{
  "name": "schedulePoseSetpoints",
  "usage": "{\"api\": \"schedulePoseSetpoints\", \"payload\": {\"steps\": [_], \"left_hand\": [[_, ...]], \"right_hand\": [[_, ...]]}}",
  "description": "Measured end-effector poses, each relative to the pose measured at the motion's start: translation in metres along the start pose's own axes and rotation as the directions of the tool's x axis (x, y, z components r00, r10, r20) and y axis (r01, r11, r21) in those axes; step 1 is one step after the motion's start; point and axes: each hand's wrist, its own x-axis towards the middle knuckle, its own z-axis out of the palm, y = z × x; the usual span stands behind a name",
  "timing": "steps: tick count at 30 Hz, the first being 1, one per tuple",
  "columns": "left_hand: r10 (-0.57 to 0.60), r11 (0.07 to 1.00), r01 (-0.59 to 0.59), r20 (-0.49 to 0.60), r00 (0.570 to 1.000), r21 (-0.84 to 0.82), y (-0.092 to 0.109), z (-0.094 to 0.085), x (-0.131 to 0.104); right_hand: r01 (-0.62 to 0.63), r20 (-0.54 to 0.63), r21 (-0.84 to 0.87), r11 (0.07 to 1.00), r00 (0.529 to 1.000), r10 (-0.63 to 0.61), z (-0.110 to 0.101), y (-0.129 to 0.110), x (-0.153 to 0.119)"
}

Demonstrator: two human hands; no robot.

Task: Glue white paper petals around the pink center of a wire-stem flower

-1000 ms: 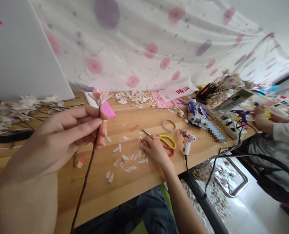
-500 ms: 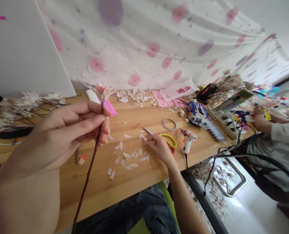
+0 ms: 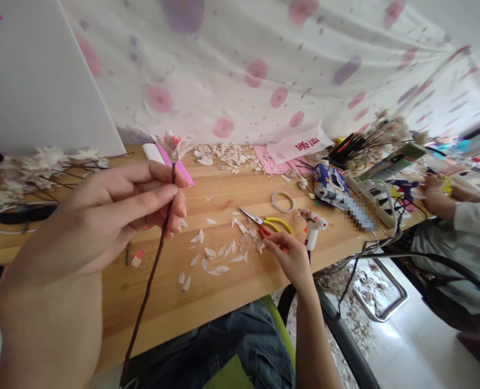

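Thumb and fingers of my left hand [image 3: 142,202] pinch a thin brown stem [image 3: 153,273] just below its top. On the stem's upper end sits a small flower [image 3: 174,145] with whitish petals and a pinkish-red centre. My right hand [image 3: 288,251] is low over the table, right of the loose pale petals [image 3: 210,253]. Its thumb and index finger come together beside a petal; whether they grip one is too small to tell. Scissors [image 3: 256,217] with yellow and red handles lie just behind these fingers, their blades pointing back left.
A white glue gun [image 3: 312,229] stands right of my right hand, near a tape ring [image 3: 282,202] and a blue packet [image 3: 329,183]. White flowers [image 3: 45,159] lie at left. More petals [image 3: 227,156] are heaped at the back. Another person's arm [image 3: 442,197] is at far right.
My right hand has moved right and slightly toward me, uncovering petals and more of the scissors. My left hand still holds the flower stem, nearly in the same place. The view has shifted slightly.
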Motion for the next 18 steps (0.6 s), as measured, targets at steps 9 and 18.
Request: {"api": "schedulePoseSetpoints", "payload": {"steps": [9,18], "left_hand": [[-0.02,1.0,0.019,-0.045,0.999,-0.014,0.0048,0.0054,-0.0016],[-0.022,1.0,0.021,-0.059,0.998,-0.021,0.0017,-0.0007,-0.0027]], "right_hand": [[-0.003,-0.032,-0.028,1.0,0.999,0.002,-0.0047,0.0029,-0.0036],[-0.001,-0.088,-0.055,0.998,0.996,-0.004,-0.0002,0.0085,-0.0073]]}}
